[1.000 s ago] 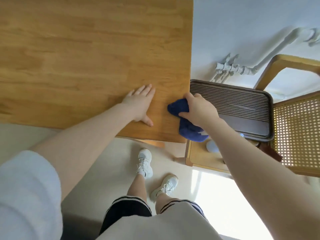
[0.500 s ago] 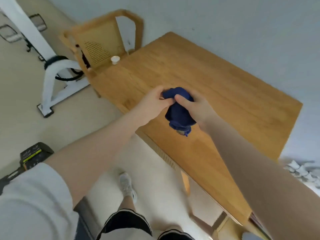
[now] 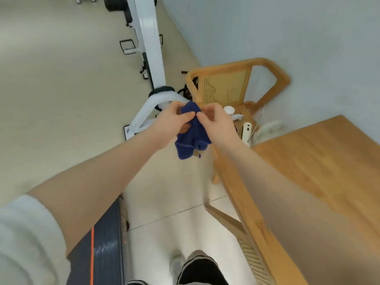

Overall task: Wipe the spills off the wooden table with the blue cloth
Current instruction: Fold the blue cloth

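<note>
blue cloth (image 3: 192,132): I see it bunched, dark blue, hanging crumpled in mid-air above the floor, left of the table.
wooden table (image 3: 320,161): light wood, bare top at my right.

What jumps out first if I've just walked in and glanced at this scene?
Two bare hands, left hand and right hand, pinch a bunched blue cloth in mid-air at the centre, off the wooden table at right. Behind them stand a cane-backed wooden chair and a white machine frame on the floor.
</note>
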{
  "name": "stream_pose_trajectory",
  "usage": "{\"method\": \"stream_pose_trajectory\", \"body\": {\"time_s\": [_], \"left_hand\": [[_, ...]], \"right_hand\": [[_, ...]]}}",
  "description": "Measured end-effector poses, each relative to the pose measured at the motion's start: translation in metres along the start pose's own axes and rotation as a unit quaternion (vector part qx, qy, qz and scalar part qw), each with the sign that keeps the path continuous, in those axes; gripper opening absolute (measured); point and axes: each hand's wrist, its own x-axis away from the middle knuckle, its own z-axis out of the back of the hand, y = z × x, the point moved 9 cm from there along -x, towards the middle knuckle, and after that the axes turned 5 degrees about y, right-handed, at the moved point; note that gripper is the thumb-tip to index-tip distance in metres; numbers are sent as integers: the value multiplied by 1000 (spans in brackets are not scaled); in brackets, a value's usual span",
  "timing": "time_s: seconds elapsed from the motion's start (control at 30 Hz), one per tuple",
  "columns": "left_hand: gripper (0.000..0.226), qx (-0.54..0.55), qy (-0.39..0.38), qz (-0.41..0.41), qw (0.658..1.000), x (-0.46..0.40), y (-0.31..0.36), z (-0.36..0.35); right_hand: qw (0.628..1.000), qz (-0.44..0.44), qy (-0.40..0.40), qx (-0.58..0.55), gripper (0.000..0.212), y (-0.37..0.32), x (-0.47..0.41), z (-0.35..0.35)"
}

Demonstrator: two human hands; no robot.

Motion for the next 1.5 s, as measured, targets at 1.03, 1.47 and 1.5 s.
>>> {"method": "stream_pose_trajectory", "body": {"time_s": [1.03,1.47,1.5], "left_hand": [[23,-151,-347,-123,918,-608,126,-5],[36,-360,-530,-280,715,-708,141,-118],[28,-391,-543,-295,682,-708,133,-124]], "right_hand": [[964,-249,-12,89,43,50,-550,-36],[900,-264,291,190,24,74,-602,37],[897,-246,306,205,22,71,-605,43]]}}
